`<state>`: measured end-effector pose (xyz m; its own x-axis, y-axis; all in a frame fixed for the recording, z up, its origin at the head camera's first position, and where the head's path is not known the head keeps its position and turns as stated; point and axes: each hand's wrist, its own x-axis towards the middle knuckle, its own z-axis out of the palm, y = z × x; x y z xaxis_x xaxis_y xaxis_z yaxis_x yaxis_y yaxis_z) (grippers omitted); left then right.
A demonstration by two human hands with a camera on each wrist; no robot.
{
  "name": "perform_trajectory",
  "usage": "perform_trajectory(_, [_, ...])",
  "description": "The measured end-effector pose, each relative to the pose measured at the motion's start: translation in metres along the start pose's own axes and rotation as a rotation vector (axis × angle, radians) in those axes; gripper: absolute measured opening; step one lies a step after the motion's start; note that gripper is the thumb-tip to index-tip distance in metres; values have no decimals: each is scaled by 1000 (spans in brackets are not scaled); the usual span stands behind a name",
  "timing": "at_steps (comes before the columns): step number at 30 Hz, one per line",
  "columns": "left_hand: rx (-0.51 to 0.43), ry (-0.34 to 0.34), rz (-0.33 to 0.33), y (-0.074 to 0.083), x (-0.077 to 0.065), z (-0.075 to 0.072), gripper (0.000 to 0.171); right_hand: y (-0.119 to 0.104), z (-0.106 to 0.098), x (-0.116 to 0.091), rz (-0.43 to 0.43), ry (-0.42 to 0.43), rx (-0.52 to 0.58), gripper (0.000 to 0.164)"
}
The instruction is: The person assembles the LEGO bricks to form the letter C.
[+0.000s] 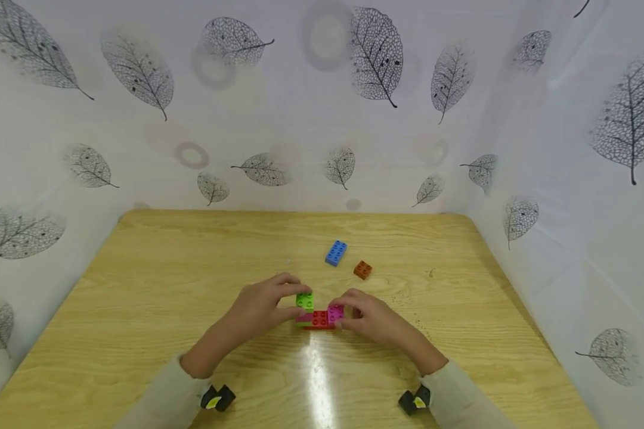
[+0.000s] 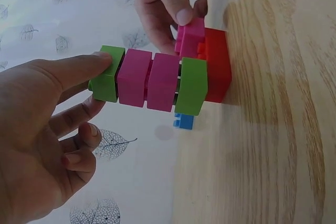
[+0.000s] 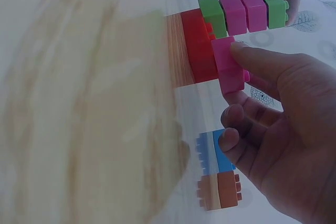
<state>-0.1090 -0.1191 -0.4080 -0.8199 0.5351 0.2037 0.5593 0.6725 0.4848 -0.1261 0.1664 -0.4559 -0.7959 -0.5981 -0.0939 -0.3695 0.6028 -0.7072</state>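
Observation:
A long red brick (image 1: 319, 319) lies on the table. At its left end rises a stack: a lower green brick (image 2: 191, 86), two pink bricks (image 2: 149, 78) and a top green brick (image 1: 304, 301). My left hand (image 1: 263, 304) pinches that top green brick between thumb and fingers. Over the red brick's right end is another pink brick (image 3: 228, 66), which my right hand (image 1: 370, 316) holds by thumb and fingertips. In the right wrist view this pink brick sticks out slightly past the red one's end; whether it is fully seated I cannot tell.
Beyond the hands lie a blue brick (image 1: 336, 253) and a smaller brown brick (image 1: 362, 270), apart from each other. The wooden table (image 1: 193, 250) ends at a white curtain (image 1: 279, 119) printed with leaves, which runs along the back and sides.

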Motion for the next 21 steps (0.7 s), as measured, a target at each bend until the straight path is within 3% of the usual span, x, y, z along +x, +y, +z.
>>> perform_trajectory(5, [-6,-10,-12,-1,0,0,36,1,0,1,-3,0,-1,38])
perform_trajectory(14, [-287,-65,-124,-8,-5,8,46,-2,-1,1,-46,29,-71,38])
perform_trajectory(21, [-400,-3,-106,-17,-10,10,42,-13,-3,2,-91,109,4,40])
